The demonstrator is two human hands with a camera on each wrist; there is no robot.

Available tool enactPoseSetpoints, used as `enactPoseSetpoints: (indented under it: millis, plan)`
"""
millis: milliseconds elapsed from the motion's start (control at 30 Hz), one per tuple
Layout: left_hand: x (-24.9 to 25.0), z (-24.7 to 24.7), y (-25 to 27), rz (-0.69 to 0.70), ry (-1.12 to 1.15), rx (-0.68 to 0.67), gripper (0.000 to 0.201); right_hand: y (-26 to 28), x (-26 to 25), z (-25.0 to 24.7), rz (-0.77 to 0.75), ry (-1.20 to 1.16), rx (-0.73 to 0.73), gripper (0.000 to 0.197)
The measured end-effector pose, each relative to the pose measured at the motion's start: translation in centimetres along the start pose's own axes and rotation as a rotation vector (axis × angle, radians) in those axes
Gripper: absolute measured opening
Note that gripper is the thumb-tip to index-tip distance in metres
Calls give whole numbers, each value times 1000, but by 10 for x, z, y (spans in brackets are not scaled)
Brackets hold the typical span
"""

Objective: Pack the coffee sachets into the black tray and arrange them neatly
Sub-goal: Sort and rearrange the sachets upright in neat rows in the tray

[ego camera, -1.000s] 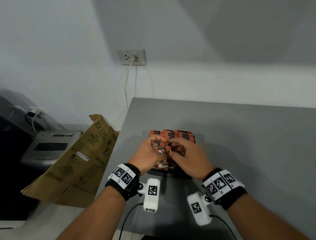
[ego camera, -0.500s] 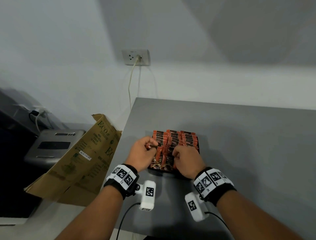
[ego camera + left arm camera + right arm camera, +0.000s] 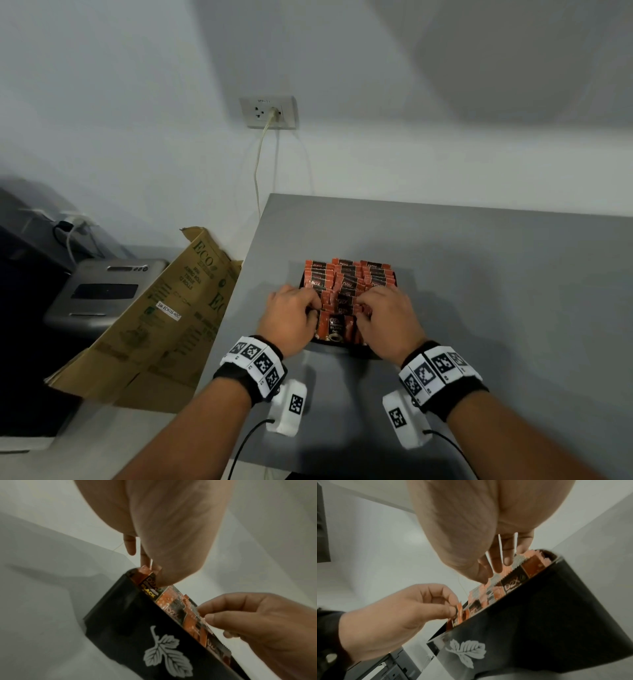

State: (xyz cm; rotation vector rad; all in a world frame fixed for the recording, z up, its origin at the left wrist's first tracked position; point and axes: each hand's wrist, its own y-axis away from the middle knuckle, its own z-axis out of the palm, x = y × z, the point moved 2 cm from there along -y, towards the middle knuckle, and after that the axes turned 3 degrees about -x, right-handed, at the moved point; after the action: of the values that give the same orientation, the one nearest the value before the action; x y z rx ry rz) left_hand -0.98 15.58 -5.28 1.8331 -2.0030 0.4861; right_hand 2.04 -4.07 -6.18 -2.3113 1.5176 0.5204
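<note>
On the grey bench, the black leaf-printed tray point(image 3: 356, 350) holds upright orange-and-black foil coffee sachets point(image 3: 346, 279). At its near edge, left hand point(image 3: 287, 320) pinches one sachet; right hand's point(image 3: 385, 317) curled fingers press the sachet tops.

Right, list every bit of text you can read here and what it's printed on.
"D2X": coffee sachets in the black tray.
"BLACK": sachet at the tray's left end.
"ECO": cardboard box.
"TISSUE", "ROLLS": same box, blurry.
White sticker on the box: too small to read.
Wall socket label: too small to read.
</note>
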Motion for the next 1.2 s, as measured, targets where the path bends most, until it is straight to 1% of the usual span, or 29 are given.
enactPoseSetpoints:
  millis: [133,267,367,433,500,567,667,700,767,833,900,1000,1200]
  plan:
    - [0,6,-3,7,-97,-26,8,7,9,-6,8,80,-4,13]
    - [3,6,-6,6,-195,-51,5,16,13,-5,-10,108,-9,16]
    - [1,3,-8,4,-197,-52,8,23,15,-2,-9,124,-25,15]
    - [0,-1,-8,15,-153,-65,11,24,10,-4,-35,113,-20,17]
    - [1,-4,-10,27,-94,-91,14,19,-1,-3,-75,85,-67,26]
    - [2,-8,-13,27,-84,-138,17,11,-15,0,-105,86,-121,32]
    - [3,-15,-16,6,-101,-203,19,-2,-28,11,-123,133,-194,26]
    - [3,-17,-16,-2,-110,-212,19,-4,-28,12,-113,140,-209,27]
    - [4,-20,-16,-10,-131,-217,19,-6,-23,10,-84,132,-204,32]
    - [5,-18,-15,-9,-160,-229,20,-6,-17,8,-78,130,-191,30]
    - [6,-12,-15,-3,-208,-232,19,-4,-16,6,-92,152,-212,27]
    - [6,-5,-16,-10,-246,-195,17,-4,-16,8,-93,177,-227,27]
    - [4,-5,-21,7,-212,-172,28,-3,-16,1,-81,175,-252,33]
